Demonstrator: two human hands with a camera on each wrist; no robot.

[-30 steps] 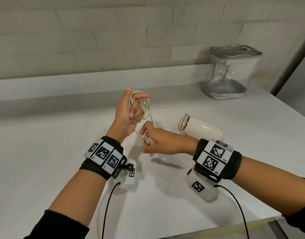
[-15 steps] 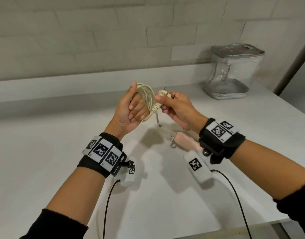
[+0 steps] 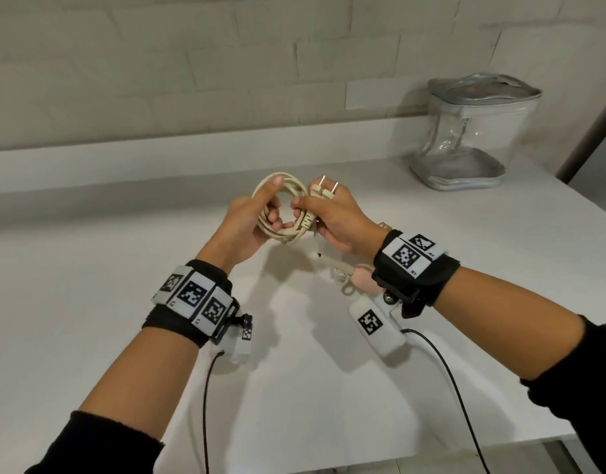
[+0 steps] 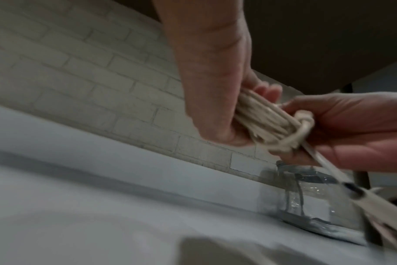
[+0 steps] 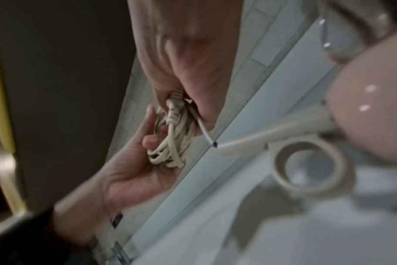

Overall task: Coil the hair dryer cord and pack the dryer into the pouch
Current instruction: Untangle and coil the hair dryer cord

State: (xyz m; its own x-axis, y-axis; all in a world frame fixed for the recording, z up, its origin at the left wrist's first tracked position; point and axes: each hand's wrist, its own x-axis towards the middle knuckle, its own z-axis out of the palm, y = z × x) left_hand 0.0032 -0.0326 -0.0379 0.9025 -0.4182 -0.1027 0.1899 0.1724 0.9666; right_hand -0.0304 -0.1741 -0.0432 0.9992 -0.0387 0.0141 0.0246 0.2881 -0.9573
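Observation:
The cream cord [image 3: 288, 213] is wound in several loops around the fingers of my left hand [image 3: 247, 220], which grips the coil above the white table [image 3: 89, 336]. My right hand [image 3: 332, 217] pinches the plug [image 3: 324, 193] against the coil, prongs pointing up. In the left wrist view the cord's end is wrapped crosswise around the coil [image 4: 272, 123]. The pale pink hair dryer [image 3: 361, 277] lies mostly hidden under my right wrist; its handle end and hanging ring [image 5: 311, 166] show in the right wrist view. The pouch [image 3: 472, 131], clear with silver trim, stands at the back right.
A low white ledge [image 3: 192, 155] runs along the brick wall behind the table. The table's front edge [image 3: 397, 453] lies near my forearms. Black cables [image 3: 455, 388] trail from both wrist cameras.
My right hand rose from below the coil and brought the plug up and over to its right side. Both hands now sit together on the bundle, with the dryer hidden under my right wrist.

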